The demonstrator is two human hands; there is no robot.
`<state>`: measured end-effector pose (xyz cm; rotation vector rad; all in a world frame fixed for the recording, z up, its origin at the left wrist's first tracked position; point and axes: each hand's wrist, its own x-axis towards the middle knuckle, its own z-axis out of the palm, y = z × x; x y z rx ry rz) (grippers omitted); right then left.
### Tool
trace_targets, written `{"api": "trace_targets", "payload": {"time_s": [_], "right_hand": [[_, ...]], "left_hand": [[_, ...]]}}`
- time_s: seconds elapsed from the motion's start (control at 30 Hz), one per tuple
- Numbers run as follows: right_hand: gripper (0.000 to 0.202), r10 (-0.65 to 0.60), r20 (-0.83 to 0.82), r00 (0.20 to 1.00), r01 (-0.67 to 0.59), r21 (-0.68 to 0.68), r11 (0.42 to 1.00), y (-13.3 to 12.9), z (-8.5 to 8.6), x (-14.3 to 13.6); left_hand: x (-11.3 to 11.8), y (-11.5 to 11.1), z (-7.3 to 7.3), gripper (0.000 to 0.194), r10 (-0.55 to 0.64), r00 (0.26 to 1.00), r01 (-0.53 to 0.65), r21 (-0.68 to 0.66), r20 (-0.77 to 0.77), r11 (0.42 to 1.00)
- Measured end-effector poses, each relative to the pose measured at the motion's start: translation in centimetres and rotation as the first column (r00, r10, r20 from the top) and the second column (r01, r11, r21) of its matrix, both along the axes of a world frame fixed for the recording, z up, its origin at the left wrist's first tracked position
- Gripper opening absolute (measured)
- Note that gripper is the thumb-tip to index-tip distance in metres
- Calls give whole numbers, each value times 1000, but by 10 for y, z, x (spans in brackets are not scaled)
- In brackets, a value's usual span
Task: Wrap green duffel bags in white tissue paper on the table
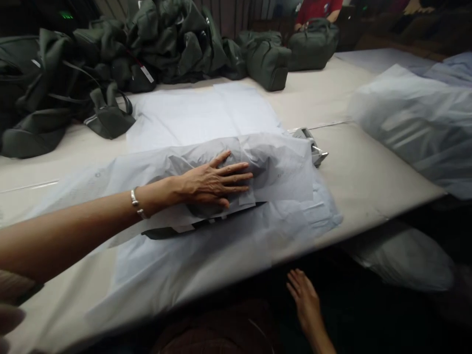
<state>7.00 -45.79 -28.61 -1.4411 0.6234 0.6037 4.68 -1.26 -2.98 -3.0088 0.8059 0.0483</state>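
My left hand (217, 182) lies flat with its fingers spread on a sheet of thin white paper (287, 167). Under the paper is a bulky dark green item (160, 233), mostly hidden; only its near edge shows. Another white sheet (206, 260) is spread beneath it and hangs toward the table's front edge. My right hand (304, 297) is lower, in front of the table edge, with its fingers stretched out and nothing in it. A grey tool that looks like a tape dispenser (313, 147) sits just past the paper's right end.
Dark green bags (177, 44) are heaped along the table's far left side, with boxier ones (267, 59) farther right. A person in a red top (317, 10) is behind them. White wrapped bundles (416, 118) lie at the right. The table's front edge (405, 212) slants across the right side.
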Motion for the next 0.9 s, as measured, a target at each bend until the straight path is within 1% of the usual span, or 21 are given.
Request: {"api": "trace_targets", "payload": {"time_s": [0.03,0.07,0.1,0.13,0.2,0.27,0.33,0.4,0.5,0.6,0.67,0.77,0.83,0.9], "right_hand": [[77,-6,-87,996,10,50,999,0,-24,-18],[79,7,-154,988,10,111,994,6,-44,-33],[80,19,-188,982,12,159,987,16,-60,-45],[82,27,-208,978,17,203,979,28,-72,-53],[83,41,-243,969,39,315,948,51,-85,-62],[82,36,-269,962,79,403,912,66,-89,-67],[77,18,-290,957,123,460,879,72,-85,-71],[70,6,-294,956,149,500,853,70,-76,-75],[60,1,-290,957,163,541,825,58,-57,-81],[53,6,-296,955,163,545,822,39,-39,-87],[52,-23,-308,951,179,489,854,24,-31,-89],[60,-107,-324,940,207,291,934,4,-21,-90],[65,-111,-324,940,169,157,973,-4,-11,-90],[69,-95,-333,938,130,85,988,-4,1,-90]], "left_hand": [[0,-1,0,59,3,1000,-3,5,-5,1000],[1,-1,0,59,3,1000,-3,13,-5,1000],[2,-2,0,60,-2,1000,2,19,1,1000],[2,-2,0,60,-6,1000,5,27,7,1000],[3,-3,-1,60,-7,1000,6,57,12,998],[4,-3,-1,59,-5,1000,4,94,10,996],[5,-4,-1,59,1,1000,-2,115,8,993],[5,-3,-1,59,3,1000,-5,106,16,994],[5,-2,-3,58,-17,999,13,97,37,995],[4,0,-4,61,-46,997,40,109,54,993],[2,0,-4,61,-52,996,46,96,68,994],[1,0,-4,59,-47,995,44,35,85,998],[0,1,-5,57,-46,994,48,-19,97,999],[0,1,-7,57,-51,992,60,-72,117,996]]}}
